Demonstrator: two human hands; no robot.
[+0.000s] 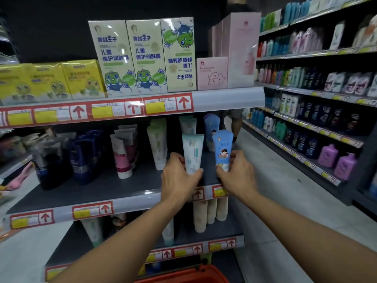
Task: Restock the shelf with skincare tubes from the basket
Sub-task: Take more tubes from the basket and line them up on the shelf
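Observation:
My left hand (179, 178) grips the lower end of a white and pale green tube (192, 152), held upright over the right part of the middle shelf (98, 190). Beside it, my right hand (237, 172) holds a blue tube (222, 148) with a cartoon child on it, also upright. Both tubes stand in front of matching tubes (211, 125) at the back of the shelf. Only the red rim of the basket (183, 275) shows at the bottom edge, below my forearms.
Dark blue, pink and white tubes (122, 154) fill the shelf's left and middle. Tall boxes (130, 58) stand on the shelf above, beige tubes (210, 213) on the one below. An aisle with bottle shelves (318, 123) runs right; a person's legs (236, 123) stand behind the unit.

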